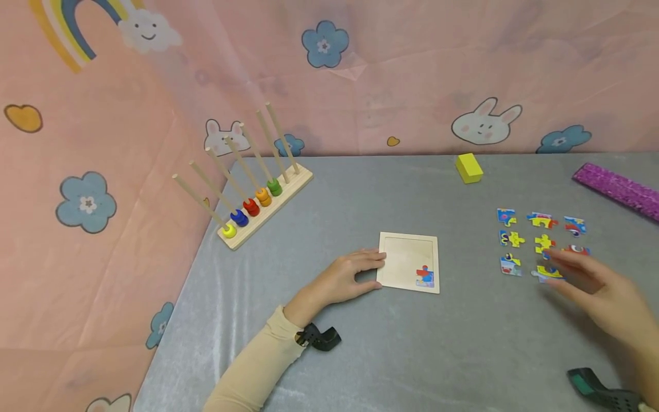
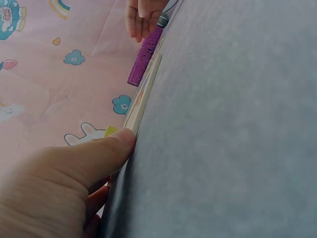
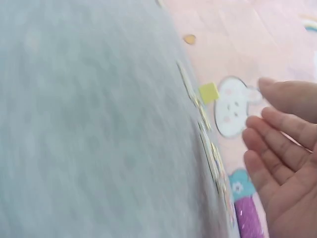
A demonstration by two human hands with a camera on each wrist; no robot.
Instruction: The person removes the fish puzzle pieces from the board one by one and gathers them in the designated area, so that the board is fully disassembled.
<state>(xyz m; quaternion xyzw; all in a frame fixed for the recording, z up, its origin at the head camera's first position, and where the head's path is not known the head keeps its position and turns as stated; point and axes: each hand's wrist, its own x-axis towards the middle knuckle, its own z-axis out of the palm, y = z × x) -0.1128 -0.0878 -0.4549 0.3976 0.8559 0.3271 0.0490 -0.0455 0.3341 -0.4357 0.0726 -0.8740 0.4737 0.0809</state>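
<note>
A square wooden puzzle board (image 1: 408,258) lies on the table with a red and blue puzzle piece (image 1: 425,277) in its lower right corner. My left hand (image 1: 342,277) rests against the board's left edge, the thumb near the bottom corner and the fingertips higher up. In the left wrist view, the thumb (image 2: 106,151) touches the board's side. Over the loose jigsaw pieces (image 1: 511,239) at the right hovers my right hand (image 1: 610,292), its fingers apart from the thumb. Its palm and loosely bent fingers (image 3: 272,148) hold nothing in the right wrist view.
A wooden peg counter (image 1: 268,209) with coloured rings stands at the back left. Near the table's back edge sits a yellow block (image 1: 469,168). A glittery purple bar (image 1: 618,189) lies far right. Behind the grey table (image 1: 360,355) hangs a pink patterned cloth (image 1: 401,74).
</note>
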